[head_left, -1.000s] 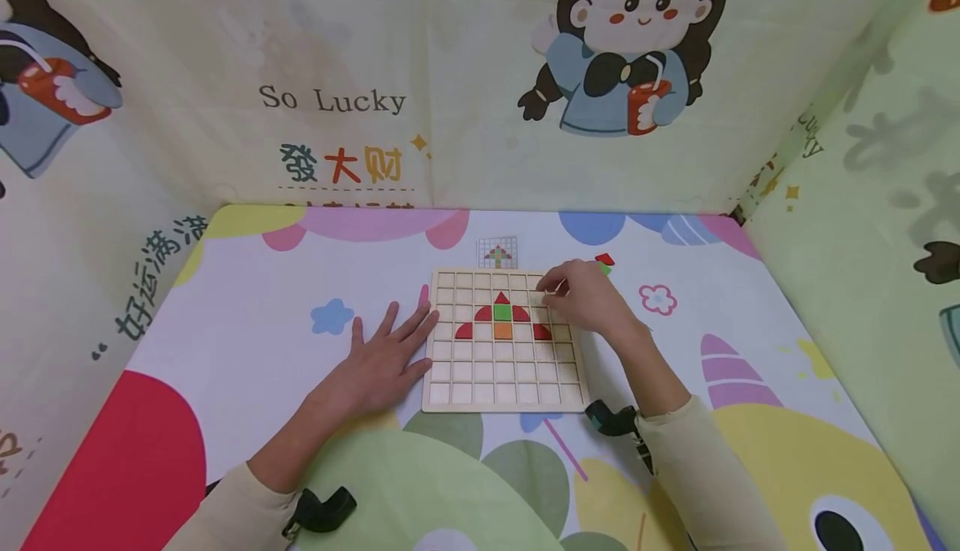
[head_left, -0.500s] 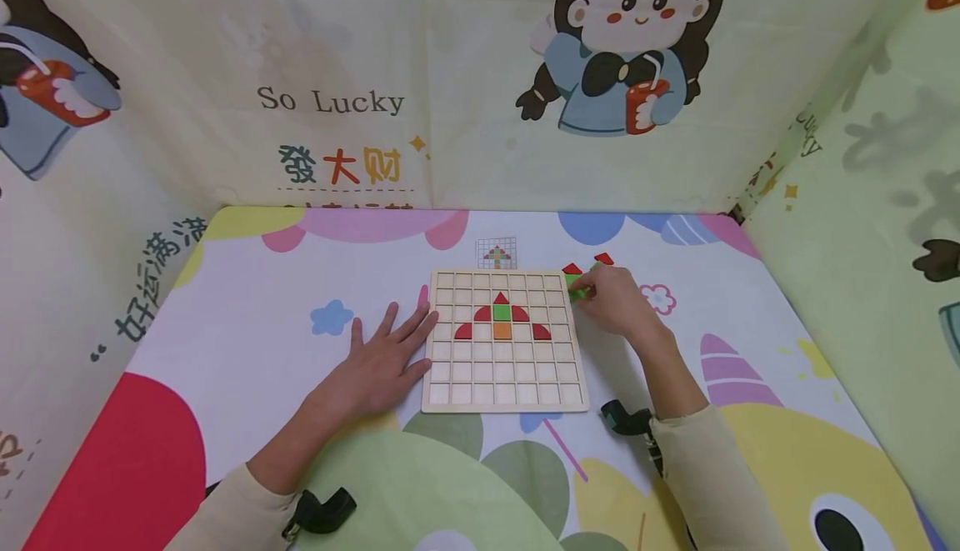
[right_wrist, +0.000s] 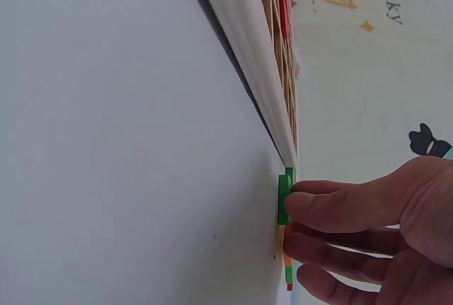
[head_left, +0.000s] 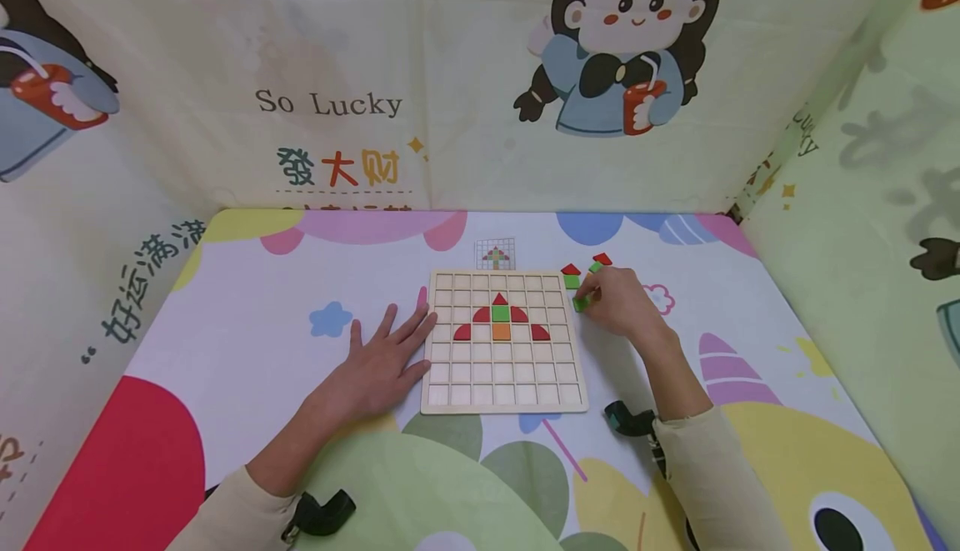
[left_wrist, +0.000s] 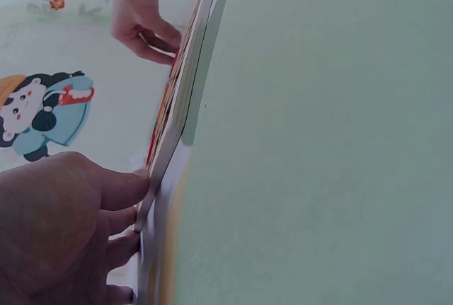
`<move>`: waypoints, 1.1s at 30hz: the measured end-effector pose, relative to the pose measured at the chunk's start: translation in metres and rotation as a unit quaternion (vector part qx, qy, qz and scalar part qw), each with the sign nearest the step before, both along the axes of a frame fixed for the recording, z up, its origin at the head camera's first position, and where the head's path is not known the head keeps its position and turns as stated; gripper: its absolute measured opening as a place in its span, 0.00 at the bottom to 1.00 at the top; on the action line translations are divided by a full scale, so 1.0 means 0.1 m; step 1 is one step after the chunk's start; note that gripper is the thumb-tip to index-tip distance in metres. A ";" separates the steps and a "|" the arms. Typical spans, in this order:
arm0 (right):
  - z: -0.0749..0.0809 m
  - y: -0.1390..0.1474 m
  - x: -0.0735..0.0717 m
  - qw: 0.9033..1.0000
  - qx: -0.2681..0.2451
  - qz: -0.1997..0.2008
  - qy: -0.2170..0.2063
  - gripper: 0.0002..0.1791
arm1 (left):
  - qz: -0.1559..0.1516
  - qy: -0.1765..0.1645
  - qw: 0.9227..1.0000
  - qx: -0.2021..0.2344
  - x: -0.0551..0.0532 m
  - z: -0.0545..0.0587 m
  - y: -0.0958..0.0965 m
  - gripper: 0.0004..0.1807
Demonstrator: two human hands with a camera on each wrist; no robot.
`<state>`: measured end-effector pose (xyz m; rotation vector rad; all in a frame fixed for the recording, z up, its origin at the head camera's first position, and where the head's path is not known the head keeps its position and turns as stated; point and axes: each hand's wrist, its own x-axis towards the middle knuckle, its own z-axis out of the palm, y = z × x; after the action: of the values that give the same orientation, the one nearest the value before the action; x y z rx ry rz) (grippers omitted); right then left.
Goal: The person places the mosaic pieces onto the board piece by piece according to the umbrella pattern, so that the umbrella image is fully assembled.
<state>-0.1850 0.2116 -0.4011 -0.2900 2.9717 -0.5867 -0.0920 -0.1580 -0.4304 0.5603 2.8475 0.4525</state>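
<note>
Green flat block (right_wrist: 282, 199) is pinched by right hand (head_left: 618, 301), pale wooden grid board (head_left: 501, 373) is touched by left hand (head_left: 377, 369), fingers spread; block may be dropped if gripped off-centre.

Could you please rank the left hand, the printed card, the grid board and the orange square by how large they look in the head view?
1. Grid board
2. Left hand
3. Printed card
4. Orange square

Your left hand (left_wrist: 56, 223) touches the near end of the board (left_wrist: 177, 103), seen almost edge-on with red along its face. Your right hand (left_wrist: 141, 18) is beyond. A cartoon figure (left_wrist: 46, 114) marks the wall (left_wrist: 42, 43); green desk (left_wrist: 318, 142) fills the right.
</note>
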 end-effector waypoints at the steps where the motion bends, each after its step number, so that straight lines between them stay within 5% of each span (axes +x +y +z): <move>1: 0.00 0.00 0.00 1.000 -0.002 -0.004 -0.003 0.13 | 0.001 -0.001 1.000 0.000 0.00 0.00 0.00 0.39; 20: -0.01 0.08 -0.03 0.999 -0.032 0.007 -0.013 0.14 | 0.001 -0.001 1.000 0.006 0.00 -0.01 0.00 0.39; 33: 0.16 -0.06 0.09 0.994 -0.064 0.087 -0.024 0.12 | -0.001 0.000 1.000 0.005 -0.01 -0.02 -0.01 0.39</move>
<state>-0.1756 0.2055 -0.3854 -0.5318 2.8295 -0.7516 -0.0925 -0.1588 -0.4327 0.5650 2.8451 0.4658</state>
